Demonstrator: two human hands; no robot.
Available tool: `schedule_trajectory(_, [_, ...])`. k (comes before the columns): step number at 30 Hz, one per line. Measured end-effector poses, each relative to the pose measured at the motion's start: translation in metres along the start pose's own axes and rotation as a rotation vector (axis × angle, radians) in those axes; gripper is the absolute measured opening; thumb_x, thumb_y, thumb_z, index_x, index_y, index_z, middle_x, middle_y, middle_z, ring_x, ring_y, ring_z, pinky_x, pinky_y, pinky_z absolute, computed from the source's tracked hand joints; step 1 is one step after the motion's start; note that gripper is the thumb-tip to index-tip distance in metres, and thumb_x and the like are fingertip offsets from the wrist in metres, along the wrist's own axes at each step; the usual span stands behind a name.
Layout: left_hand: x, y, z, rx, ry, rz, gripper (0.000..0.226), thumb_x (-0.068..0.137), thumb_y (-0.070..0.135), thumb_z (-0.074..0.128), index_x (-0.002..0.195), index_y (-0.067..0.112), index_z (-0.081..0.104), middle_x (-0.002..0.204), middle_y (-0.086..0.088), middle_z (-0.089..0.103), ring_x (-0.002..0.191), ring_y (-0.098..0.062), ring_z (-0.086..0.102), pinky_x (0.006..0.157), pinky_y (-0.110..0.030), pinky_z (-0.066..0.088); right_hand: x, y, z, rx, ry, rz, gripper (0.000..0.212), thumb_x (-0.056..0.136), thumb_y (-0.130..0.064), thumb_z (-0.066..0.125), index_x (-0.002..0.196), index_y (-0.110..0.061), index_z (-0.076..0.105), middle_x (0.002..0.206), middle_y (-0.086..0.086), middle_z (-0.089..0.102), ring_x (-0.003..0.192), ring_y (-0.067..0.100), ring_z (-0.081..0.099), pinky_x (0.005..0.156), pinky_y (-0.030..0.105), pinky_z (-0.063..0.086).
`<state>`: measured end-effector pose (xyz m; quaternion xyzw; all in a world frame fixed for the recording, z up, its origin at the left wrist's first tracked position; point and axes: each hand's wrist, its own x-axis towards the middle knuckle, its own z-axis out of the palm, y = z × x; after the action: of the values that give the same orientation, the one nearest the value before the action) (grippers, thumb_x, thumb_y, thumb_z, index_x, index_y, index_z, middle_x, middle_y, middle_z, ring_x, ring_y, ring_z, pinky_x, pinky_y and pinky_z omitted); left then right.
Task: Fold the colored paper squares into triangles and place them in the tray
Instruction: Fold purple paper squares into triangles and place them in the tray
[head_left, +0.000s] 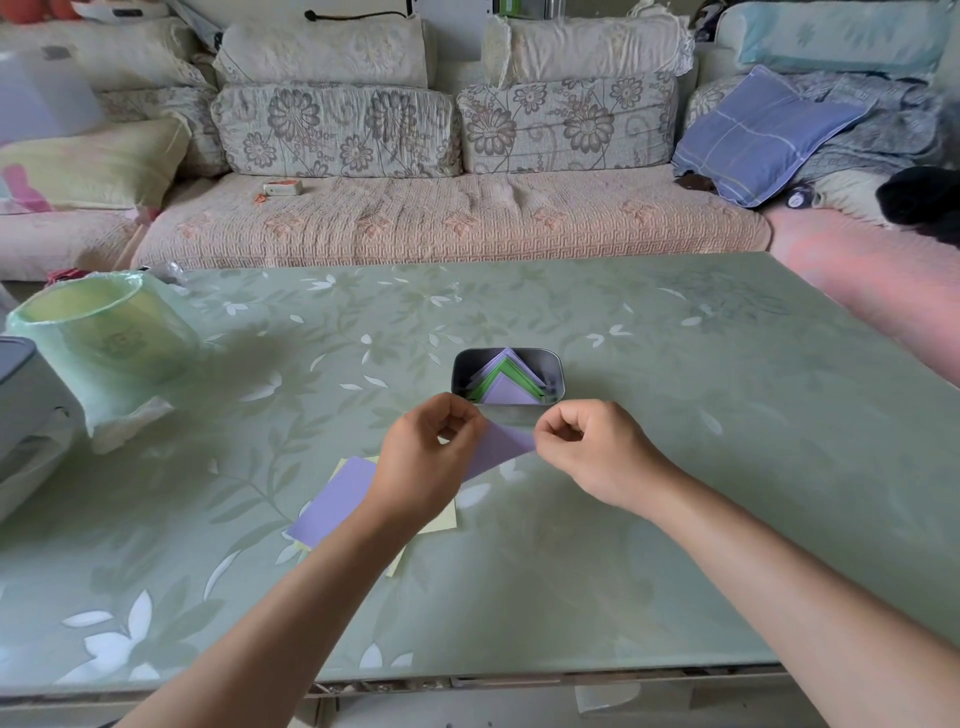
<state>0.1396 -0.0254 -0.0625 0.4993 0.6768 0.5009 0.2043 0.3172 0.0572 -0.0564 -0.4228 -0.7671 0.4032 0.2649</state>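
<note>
Left hand (426, 457): centre of the frame, fingers curled, pinching the left end of the purple paper (506, 444).
Right hand (576, 447): just right of it and apart from it, fingers curled, pinching the paper's right end.
Purple paper: stretched between the two hands, just below the tray in the frame. I cannot tell whether it touches the worktop (701, 467).
Paper stack (332, 499): lower left of the hands, partly under the left wrist. A purple square lies flat on top of pale yellow sheets.
Open room: bare worktop runs from the right hand out to the right edge. The near edge crosses the bottom of the frame, and the far edge meets the sofa (441, 223).
Tray (560, 366): dark with rounded corners, just above the hands. Inside are folded triangles (506, 387), purple and green, nested with their points towards the sofa.
Bin (104, 332): green and lined with a bag, at mid left, well apart from the tray.
</note>
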Motion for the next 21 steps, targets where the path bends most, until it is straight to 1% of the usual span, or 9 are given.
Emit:
schedule_trajectory(4, [0.005, -0.004, -0.003, 0.051, -0.007, -0.014, 0.014, 0.091, 0.019, 0.062, 0.077, 0.023, 0.064, 0.067, 0.014, 0.063, 0.06, 0.001, 0.05, 0.058, -0.01, 0.038, 0.002, 0.003, -0.003, -0.089, -0.003, 0.067, 0.015, 0.083, -0.019, 0.065, 0.068, -0.021, 0.063, 0.059, -0.015, 0.058, 0.05, 0.005, 0.046, 0.052, 0.019, 0.04])
schedule_trajectory(6, [0.006, -0.008, -0.005, 0.096, -0.034, -0.006, 0.015, 0.092, 0.017, 0.061, 0.079, 0.023, 0.064, 0.072, 0.011, 0.066, 0.062, 0.0, 0.051, 0.059, -0.009, 0.039, 0.003, 0.003, -0.004, -0.186, -0.004, 0.103, 0.01, 0.081, -0.023, 0.064, 0.07, -0.022, 0.064, 0.066, -0.013, 0.062, 0.054, 0.007, 0.051, 0.054, 0.02, 0.043])
schedule_trajectory(8, [0.007, -0.011, -0.005, 0.142, -0.053, 0.014, 0.015, 0.093, 0.017, 0.061, 0.08, 0.023, 0.064, 0.077, 0.009, 0.068, 0.066, 0.0, 0.053, 0.061, -0.007, 0.039, 0.004, 0.002, -0.003, -0.246, 0.029, 0.082, 0.008, 0.082, -0.026, 0.062, 0.074, -0.024, 0.064, 0.071, -0.013, 0.065, 0.06, 0.007, 0.055, 0.058, 0.021, 0.044])
schedule_trajectory(10, [0.008, -0.011, -0.005, 0.153, -0.073, 0.028, 0.013, 0.093, 0.019, 0.061, 0.081, 0.024, 0.064, 0.078, 0.01, 0.069, 0.067, 0.001, 0.054, 0.062, -0.008, 0.04, 0.005, -0.003, -0.002, -0.176, 0.03, 0.03, 0.004, 0.085, -0.027, 0.064, 0.082, -0.029, 0.066, 0.074, -0.021, 0.064, 0.064, 0.001, 0.055, 0.059, 0.015, 0.042])
schedule_trajectory(12, [0.009, -0.01, -0.005, 0.143, -0.096, 0.051, 0.011, 0.093, 0.02, 0.063, 0.082, 0.023, 0.064, 0.077, 0.011, 0.068, 0.066, 0.001, 0.055, 0.063, -0.011, 0.041, 0.007, -0.009, 0.002, -0.106, -0.032, -0.023, 0.005, 0.086, -0.03, 0.071, 0.09, -0.032, 0.068, 0.072, -0.029, 0.063, 0.061, -0.005, 0.053, 0.057, 0.009, 0.04])
schedule_trajectory(14, [0.01, -0.008, -0.005, 0.12, -0.113, 0.071, 0.01, 0.091, 0.02, 0.065, 0.082, 0.022, 0.065, 0.075, 0.012, 0.068, 0.065, 0.001, 0.056, 0.063, -0.011, 0.042, 0.009, -0.012, 0.008, -0.08, -0.05, -0.06, 0.004, 0.087, -0.028, 0.074, 0.085, -0.028, 0.072, 0.067, -0.024, 0.063, 0.056, -0.004, 0.05, 0.057, 0.009, 0.04])
schedule_trajectory(17, [0.014, -0.006, -0.009, 0.09, -0.137, 0.07, 0.011, 0.088, 0.021, 0.071, 0.081, 0.026, 0.065, 0.073, 0.012, 0.068, 0.063, -0.001, 0.057, 0.063, -0.013, 0.045, 0.016, -0.014, 0.01, 0.008, -0.004, -0.031, 0.014, 0.09, -0.021, 0.072, 0.076, -0.023, 0.072, 0.052, -0.02, 0.054, 0.05, -0.002, 0.044, 0.052, 0.011, 0.036])
schedule_trajectory(19, [0.019, -0.008, -0.014, 0.104, -0.145, 0.04, 0.009, 0.087, 0.021, 0.073, 0.081, 0.026, 0.067, 0.071, 0.012, 0.068, 0.063, -0.004, 0.06, 0.067, -0.019, 0.049, 0.021, -0.016, 0.008, 0.052, 0.033, 0.004, 0.015, 0.09, -0.021, 0.072, 0.075, -0.022, 0.072, 0.049, -0.021, 0.052, 0.048, -0.002, 0.043, 0.051, 0.012, 0.035])
schedule_trajectory(21, [0.025, -0.011, -0.018, 0.151, -0.142, 0.025, 0.007, 0.087, 0.022, 0.073, 0.082, 0.025, 0.07, 0.067, 0.014, 0.067, 0.061, -0.002, 0.06, 0.067, -0.021, 0.049, 0.025, -0.016, 0.006, 0.057, 0.056, 0.017, 0.014, 0.09, -0.02, 0.071, 0.076, -0.019, 0.072, 0.049, -0.021, 0.052, 0.048, -0.002, 0.043, 0.051, 0.01, 0.035])
